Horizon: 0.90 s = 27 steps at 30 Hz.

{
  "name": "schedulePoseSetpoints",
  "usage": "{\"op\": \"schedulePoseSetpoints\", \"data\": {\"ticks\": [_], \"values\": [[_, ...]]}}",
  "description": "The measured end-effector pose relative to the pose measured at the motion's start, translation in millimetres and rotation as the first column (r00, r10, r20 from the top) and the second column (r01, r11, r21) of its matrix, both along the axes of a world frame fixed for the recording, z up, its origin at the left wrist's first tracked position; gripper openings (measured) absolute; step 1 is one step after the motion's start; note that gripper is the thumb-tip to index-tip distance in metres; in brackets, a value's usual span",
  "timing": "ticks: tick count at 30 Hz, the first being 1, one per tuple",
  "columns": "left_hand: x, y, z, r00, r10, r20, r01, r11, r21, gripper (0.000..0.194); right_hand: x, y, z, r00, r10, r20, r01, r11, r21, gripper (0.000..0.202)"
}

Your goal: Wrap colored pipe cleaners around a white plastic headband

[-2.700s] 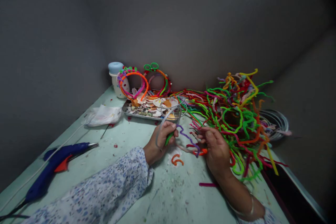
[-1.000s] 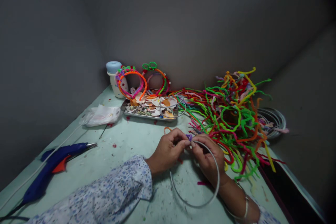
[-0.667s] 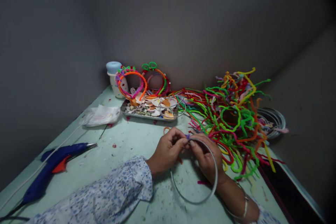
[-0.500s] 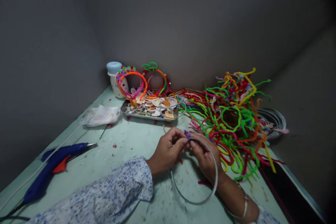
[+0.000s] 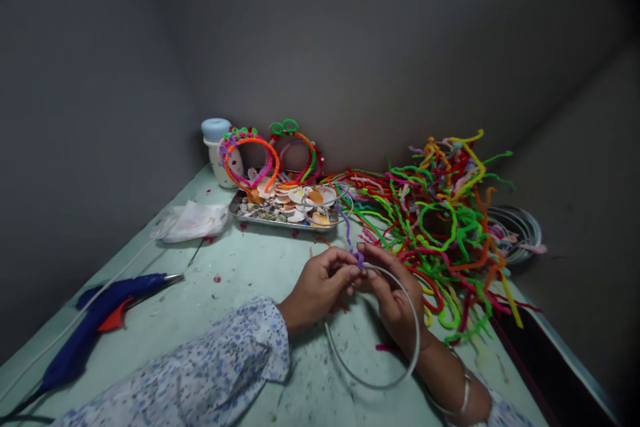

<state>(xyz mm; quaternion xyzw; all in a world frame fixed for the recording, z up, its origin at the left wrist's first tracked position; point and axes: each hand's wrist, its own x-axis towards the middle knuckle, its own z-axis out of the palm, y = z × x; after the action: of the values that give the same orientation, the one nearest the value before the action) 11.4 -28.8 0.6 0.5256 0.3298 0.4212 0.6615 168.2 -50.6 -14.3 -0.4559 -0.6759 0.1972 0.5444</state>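
A thin grey metal headband (image 5: 416, 353) hangs below my two hands, its loop curving down over the table. A purple pipe cleaner (image 5: 359, 260) is wound at the headband's upper part, with a free length standing up behind. My left hand (image 5: 320, 283) is closed, thumb and forefinger pinching right at the purple winding. My right hand (image 5: 397, 300) holds the headband just right of that spot, its thumb and fingertips near the winding and the band passing across the hand. The left hand's lower fingers are partly hidden.
Colourful pipe cleaners (image 5: 440, 227) lie heaped at the right, beside coiled metal bands (image 5: 523, 240). Behind my hands sits a metal tray (image 5: 280, 222) of shells, with decorated headbands (image 5: 253, 140) above it. A blue glue gun (image 5: 95, 320), plastic packet (image 5: 195, 220) and lidded jar (image 5: 217, 150) occupy the left.
The purple pipe cleaner's free end now stands up above my hands, where it was hardly visible before. My right fingers have lifted and spread slightly; my left hand still pinches.
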Motion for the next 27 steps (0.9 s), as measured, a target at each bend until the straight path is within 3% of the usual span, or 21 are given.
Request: {"op": "schedulePoseSetpoints", "data": {"ticks": [5,15,27], "values": [[0.0,1.0,-0.9,0.999,0.005,-0.05,-0.003,0.999,0.037,0.03,-0.9,1.4,-2.9,0.997,-0.004,-0.074,0.003,1.0,-0.004,0.03],[-1.8,3.9,-3.8,0.961,0.166,-0.222,-0.128,0.976,0.176,0.024,-2.9,5.0,-5.3,0.998,-0.056,-0.029,0.056,0.998,-0.008,0.01],[-1.8,3.9,-5.1,0.953,0.217,-0.21,-0.175,0.963,0.204,0.023,-1.5,7.5,-6.7,0.994,-0.108,0.02,0.108,0.994,0.014,0.005]]}}
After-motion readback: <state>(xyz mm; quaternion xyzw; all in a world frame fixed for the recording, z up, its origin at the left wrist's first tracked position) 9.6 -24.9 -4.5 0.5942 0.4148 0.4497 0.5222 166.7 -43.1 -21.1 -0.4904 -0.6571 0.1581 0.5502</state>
